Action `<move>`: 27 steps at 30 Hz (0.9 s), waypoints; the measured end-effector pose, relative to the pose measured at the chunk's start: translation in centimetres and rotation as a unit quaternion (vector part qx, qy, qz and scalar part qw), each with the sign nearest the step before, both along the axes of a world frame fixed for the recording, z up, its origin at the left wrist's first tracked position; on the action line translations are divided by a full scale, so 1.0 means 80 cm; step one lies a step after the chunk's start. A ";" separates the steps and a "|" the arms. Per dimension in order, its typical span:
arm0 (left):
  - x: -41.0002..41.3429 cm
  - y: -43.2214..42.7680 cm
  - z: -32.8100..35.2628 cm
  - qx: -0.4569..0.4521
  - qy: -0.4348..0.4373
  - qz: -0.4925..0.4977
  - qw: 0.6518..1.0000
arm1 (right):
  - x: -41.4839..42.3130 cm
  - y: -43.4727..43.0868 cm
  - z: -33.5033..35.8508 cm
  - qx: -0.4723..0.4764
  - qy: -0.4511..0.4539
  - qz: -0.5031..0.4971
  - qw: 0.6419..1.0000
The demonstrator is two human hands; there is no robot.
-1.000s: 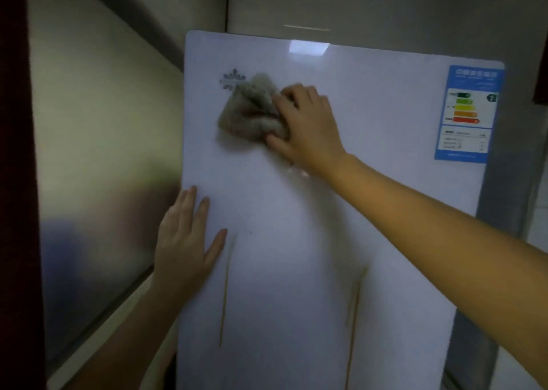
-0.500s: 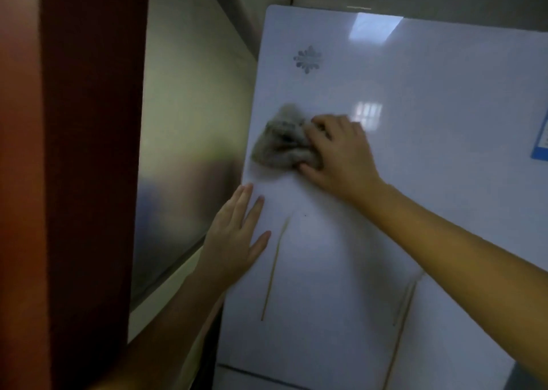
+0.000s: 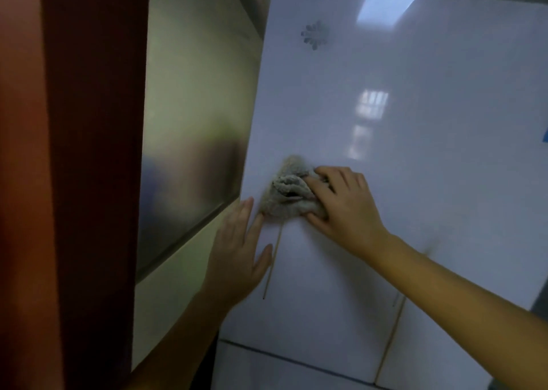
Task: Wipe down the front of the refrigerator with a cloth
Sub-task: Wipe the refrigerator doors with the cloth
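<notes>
— Right hand (image 3: 345, 206) is clenched on the bunched grey cloth (image 3: 289, 195), pressing it flat against the white refrigerator door (image 3: 430, 167). See how far down it has come? A second ago the cloth was right up beside the little snowflake emblem (image 3: 315, 35), and now it sits well below it, near the door's left edge.

— And the other hand?

— Left hand (image 3: 237, 256) is released, holding nothing, palm and fingers spread flat on the door just below and to the left of the cloth. It has hardly shifted on the door; I'd say it is only steadying the person while the other arm works.

— So how much is done?

— My guess is one downward pass along the left side of the upper door. The cloth has reached the top of the thin brown streak (image 3: 271, 266) that runs down beside the left hand, so that mark looks like the next thing to get rubbed. A second streak (image 3: 391, 339) lower to the right is untouched, and the whole right half of the door, out to the blue sticker (image 3: 545, 136) at the edge, seems yet to be covered. The seam to the lower door (image 3: 296, 358) shows at the bottom, and nothing below it has been reached.
</notes>
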State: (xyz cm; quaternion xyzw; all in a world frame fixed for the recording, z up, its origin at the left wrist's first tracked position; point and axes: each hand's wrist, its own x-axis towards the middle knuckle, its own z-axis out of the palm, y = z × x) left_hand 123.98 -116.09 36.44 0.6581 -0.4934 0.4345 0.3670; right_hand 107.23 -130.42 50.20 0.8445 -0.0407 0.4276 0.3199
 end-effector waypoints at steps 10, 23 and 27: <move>0.003 0.003 -0.092 0.053 0.034 -0.027 0.998 | -0.004 0.013 -0.025 0.011 -0.007 0.010 1.000; 0.017 0.003 -0.098 0.098 0.023 -0.020 0.995 | 0.054 0.031 -0.023 0.031 -0.007 0.070 0.997; 0.015 0.004 -0.096 0.101 0.023 -0.017 0.994 | 0.021 0.020 -0.091 0.043 0.033 0.065 0.996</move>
